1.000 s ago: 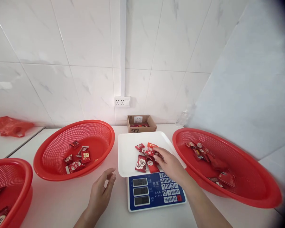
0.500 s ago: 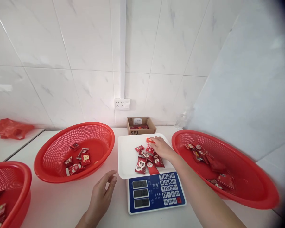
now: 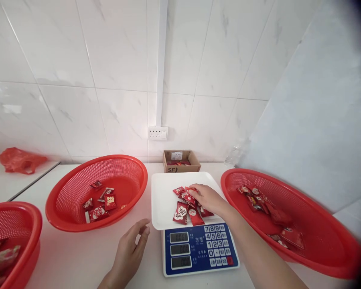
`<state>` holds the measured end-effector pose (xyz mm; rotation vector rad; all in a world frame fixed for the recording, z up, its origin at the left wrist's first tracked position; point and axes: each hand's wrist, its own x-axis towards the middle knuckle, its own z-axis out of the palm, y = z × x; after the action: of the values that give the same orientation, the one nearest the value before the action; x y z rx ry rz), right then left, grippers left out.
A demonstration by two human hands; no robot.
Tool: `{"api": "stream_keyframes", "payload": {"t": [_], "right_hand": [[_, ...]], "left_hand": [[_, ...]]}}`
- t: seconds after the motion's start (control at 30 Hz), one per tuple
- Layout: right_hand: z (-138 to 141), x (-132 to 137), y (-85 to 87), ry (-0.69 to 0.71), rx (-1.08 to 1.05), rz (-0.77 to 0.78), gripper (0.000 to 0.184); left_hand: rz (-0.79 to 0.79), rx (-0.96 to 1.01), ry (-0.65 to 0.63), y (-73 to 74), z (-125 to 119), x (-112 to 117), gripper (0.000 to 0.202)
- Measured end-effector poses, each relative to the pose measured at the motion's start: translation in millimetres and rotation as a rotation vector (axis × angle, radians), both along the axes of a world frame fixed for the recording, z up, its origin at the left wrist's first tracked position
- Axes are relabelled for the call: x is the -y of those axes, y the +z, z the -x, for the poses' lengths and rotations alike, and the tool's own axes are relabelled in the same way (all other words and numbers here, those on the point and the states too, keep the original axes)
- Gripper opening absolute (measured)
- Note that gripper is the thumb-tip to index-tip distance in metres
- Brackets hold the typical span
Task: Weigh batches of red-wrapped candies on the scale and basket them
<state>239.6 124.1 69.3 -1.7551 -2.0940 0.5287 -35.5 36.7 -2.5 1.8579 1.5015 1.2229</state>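
Note:
On the white tray (image 3: pixel 164 200) of a blue digital scale (image 3: pixel 201 247) lies a small pile of red snack packets (image 3: pixel 180 212), some with white lettering. My right hand (image 3: pixel 209 198) reaches over the pile from the right, its fingers closed on a red packet with white dots (image 3: pixel 191 195); the fingers cover part of it. My left hand (image 3: pixel 130 251) hovers by the tray's front left corner. Its fingers are loosely curved, thumb apart, and nothing is in them. The scale's top display (image 3: pixel 179 237) shows faint digits that I cannot read surely.
Red plastic baskets with snack packets stand around: one left of the scale (image 3: pixel 60 200), one at the near left (image 3: pixel 33 233), one right (image 3: pixel 319 257). Behind the tray is a small cardboard box (image 3: pixel 183 168). A red plastic bag (image 3: pixel 21 159) lies far left; a clear bottle (image 3: pixel 233 154) is by the wall.
My right hand has come nearer, bringing the dotted packet from the back of the tray onto the pile. My left hand stays beside the tray. The view has shifted slightly.

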Motion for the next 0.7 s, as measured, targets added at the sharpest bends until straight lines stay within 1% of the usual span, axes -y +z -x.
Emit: {"api": "stream_keyframes", "payload": {"t": [0.13, 0.3, 0.47, 0.57, 0.63, 0.7], "right_hand": [[1.8, 1.6, 0.1, -0.038, -0.04, -0.002, 0.031], [3.2, 2.9, -0.8, -0.085, -0.097, 0.008, 0.023], [-1.1, 2.9, -4.3, -0.153, -0.099, -0.087, 0.024], [-5.0, 3.5, -4.7, -0.202, -0.141, -0.144, 0.025], [-6.6, 7.4, -1.5, -0.223, -0.199, -0.172, 0.025], [-6.0, 18.1, 4.8, -0.237, -0.272, -0.203, 0.025]], "left_hand": [[-0.028, -0.006, -0.008, -1.5, 0.4, -0.8, 0.032], [-0.01, -0.014, -0.012, -2.0, 0.9, -1.6, 0.031], [-0.011, 0.002, -0.009, -0.6, 0.9, -0.2, 0.031], [-0.034, 0.024, -0.003, -1.6, 0.8, -0.5, 0.03], [-0.061, 0.033, 0.013, -2.4, 1.2, -1.2, 0.03], [-0.096, 0.037, 0.032, -1.5, 2.0, -0.5, 0.031]]}}
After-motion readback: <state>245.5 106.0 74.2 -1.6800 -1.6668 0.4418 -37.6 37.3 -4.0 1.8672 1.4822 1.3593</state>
